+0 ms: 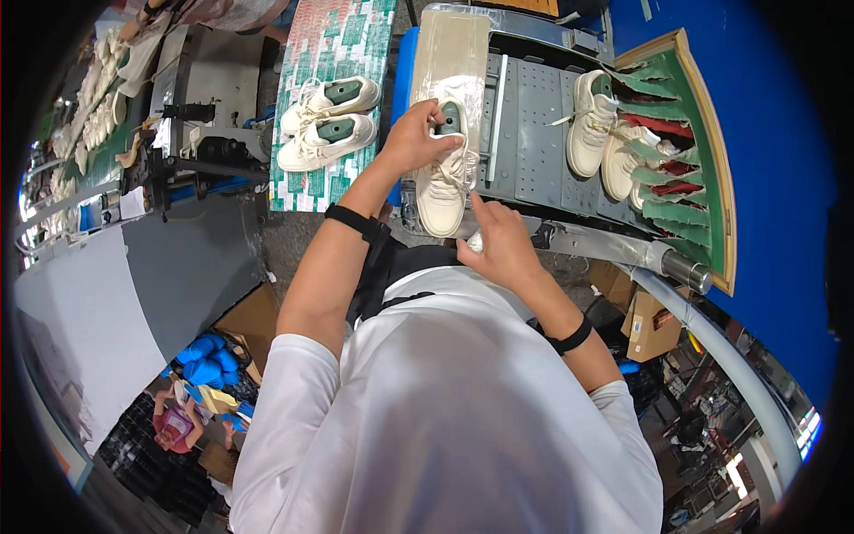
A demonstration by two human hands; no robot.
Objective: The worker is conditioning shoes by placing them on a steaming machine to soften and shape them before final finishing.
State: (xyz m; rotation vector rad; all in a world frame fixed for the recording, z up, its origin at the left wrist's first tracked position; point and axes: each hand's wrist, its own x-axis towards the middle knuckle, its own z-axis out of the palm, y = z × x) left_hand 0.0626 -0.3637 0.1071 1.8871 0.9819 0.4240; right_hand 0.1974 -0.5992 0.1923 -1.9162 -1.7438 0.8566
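Grey bench, one cream shoe in your hands.

Your left hand grips the shoe at its collar and your right hand pinches near its toe, at the bench's near edge. Left of the bench one pair lies laced; right, two shoes wait. Its laces hang loose, so lacing looks unfinished.

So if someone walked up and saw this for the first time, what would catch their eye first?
Probably the cream sneaker at centre, held over a grey perforated bench: the left hand grips it by its collar while the right hand is at its toe end. Next, a pair of matching sneakers lying to the left on a patterned sheet, and another pair to the right beside a green rack.
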